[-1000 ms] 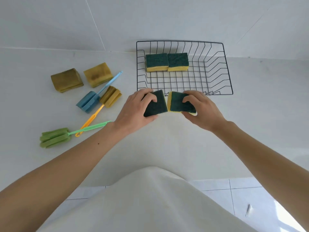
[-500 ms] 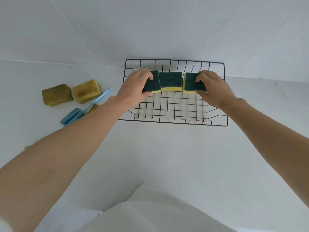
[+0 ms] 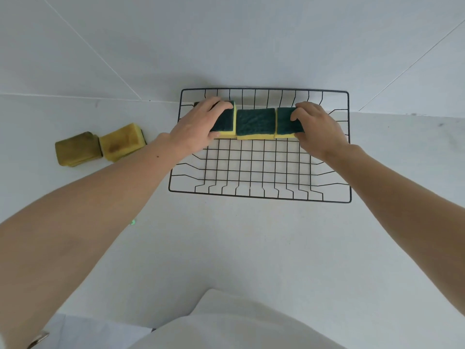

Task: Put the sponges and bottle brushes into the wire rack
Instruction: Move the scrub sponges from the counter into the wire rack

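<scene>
A black wire rack (image 3: 259, 196) stands on the white counter against the wall. Along its back lie green-and-yellow sponges in a row. My left hand (image 3: 198, 127) grips the left sponge (image 3: 226, 122), and my right hand (image 3: 317, 129) grips the right sponge (image 3: 284, 122); both sponges sit low in the rack. Between them lies a middle sponge (image 3: 255, 122), touching both. A dark corner of another sponge (image 3: 196, 105) peeks out behind my left hand. My left forearm hides the bottle brushes, apart from a green speck (image 3: 132, 222).
Two worn yellow-brown sponges (image 3: 76, 148) (image 3: 123, 141) lie side by side on the counter left of the rack. The front half of the rack floor is bare wire. The wall rises directly behind the rack.
Both hands carried their sponges from the counter in front of the rack into its back row and lowered them there. The view tilted up, and the brushes went behind my left arm.
</scene>
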